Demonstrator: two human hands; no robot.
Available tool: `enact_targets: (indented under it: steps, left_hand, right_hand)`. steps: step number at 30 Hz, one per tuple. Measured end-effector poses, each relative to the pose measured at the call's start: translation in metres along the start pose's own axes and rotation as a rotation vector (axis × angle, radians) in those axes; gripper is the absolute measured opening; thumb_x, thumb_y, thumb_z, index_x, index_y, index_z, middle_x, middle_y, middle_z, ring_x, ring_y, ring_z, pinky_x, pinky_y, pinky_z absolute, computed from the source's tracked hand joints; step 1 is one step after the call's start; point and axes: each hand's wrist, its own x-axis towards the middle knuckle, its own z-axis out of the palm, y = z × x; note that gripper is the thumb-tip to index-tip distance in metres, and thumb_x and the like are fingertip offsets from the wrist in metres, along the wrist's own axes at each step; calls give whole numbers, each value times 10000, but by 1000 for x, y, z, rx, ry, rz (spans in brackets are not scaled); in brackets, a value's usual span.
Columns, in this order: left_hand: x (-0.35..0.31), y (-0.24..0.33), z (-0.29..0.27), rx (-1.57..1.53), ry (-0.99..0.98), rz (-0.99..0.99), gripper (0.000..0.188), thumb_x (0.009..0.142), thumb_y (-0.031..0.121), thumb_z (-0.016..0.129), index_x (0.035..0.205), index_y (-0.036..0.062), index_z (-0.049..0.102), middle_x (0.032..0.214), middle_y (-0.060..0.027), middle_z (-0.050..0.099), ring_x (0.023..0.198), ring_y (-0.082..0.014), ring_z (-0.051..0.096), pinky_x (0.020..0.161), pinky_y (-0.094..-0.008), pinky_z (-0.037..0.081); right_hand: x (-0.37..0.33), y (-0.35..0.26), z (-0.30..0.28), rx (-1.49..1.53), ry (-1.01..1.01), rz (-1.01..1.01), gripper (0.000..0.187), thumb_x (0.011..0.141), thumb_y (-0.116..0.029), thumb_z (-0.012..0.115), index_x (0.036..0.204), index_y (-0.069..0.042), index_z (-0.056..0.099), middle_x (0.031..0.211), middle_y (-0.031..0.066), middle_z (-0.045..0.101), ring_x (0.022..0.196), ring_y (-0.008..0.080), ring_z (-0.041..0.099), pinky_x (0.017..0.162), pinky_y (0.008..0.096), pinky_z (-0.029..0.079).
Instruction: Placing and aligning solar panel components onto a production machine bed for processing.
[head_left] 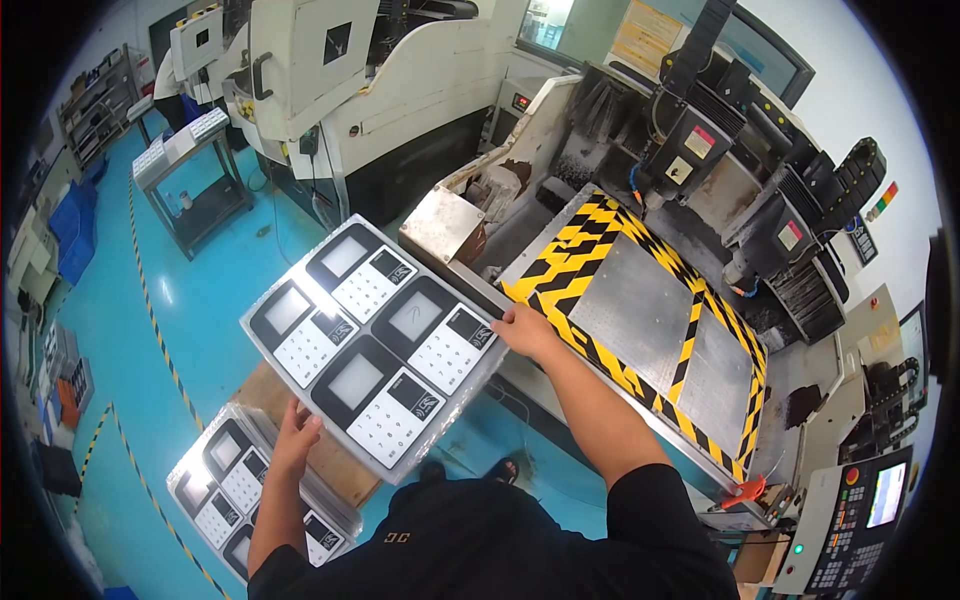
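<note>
Blue floor (pixel 115 350), tape-striped CNC bed (pixel 640 310) off right; keypad-panel sheet (pixel 375 338) is left of it, pinched by left hand (pixel 297 437) at lower-left edge, right hand (pixel 525 333) at right corner — nearer the bed. Long axis slants upper-left to lower-right; beige box (pixel 440 225) crowds the upper-right edge, sheet stack (pixel 208 478) lower left.

This looks like a factory machine workshop. A large machine (pixel 635 310) with two spindle heads (pixel 695 150) and a dust-caked interior stands near a button-covered control panel (pixel 845 535), with a pale enclosed machine (pixel 305 85) farther back. Striped tape (pixel 173 370) runs along the blue floor (pixel 210 330), and a metal cart (pixel 208 205) and loaded shelving (pixel 95 110) stand beyond.
</note>
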Motion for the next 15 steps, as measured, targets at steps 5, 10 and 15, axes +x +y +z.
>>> enact_targets:
  steps: [5, 10, 15]
  left_hand:
    - [-8, 6, 1, 14, 11, -35, 993, 828, 354, 748, 1578, 95, 150, 1384, -162, 495, 1094, -201, 517, 825, -311, 435]
    - [-6, 2, -1, 46, 17, -62, 940, 870, 376, 709, 1582, 123, 149, 1440, -143, 454, 1187, -214, 494, 914, -360, 424]
    - [-3, 9, 5, 56, 23, -2, 922, 867, 379, 719, 1570, 108, 188, 1380, -133, 500, 1126, -190, 517, 876, -305, 437]
  right_hand:
    - [13, -2, -6, 251, -173, 173, 390, 826, -347, 739, 975, 4, 657, 889, 149, 671, 810, 252, 666, 667, 375, 562]
    - [18, 0, -4, 336, -214, 179, 450, 819, -386, 754, 1007, -5, 608, 882, 113, 637, 745, 223, 635, 586, 362, 553]
    - [17, 2, -15, 287, -188, 164, 469, 808, -412, 745, 1025, -5, 659, 904, 108, 665, 757, 227, 641, 599, 355, 542]
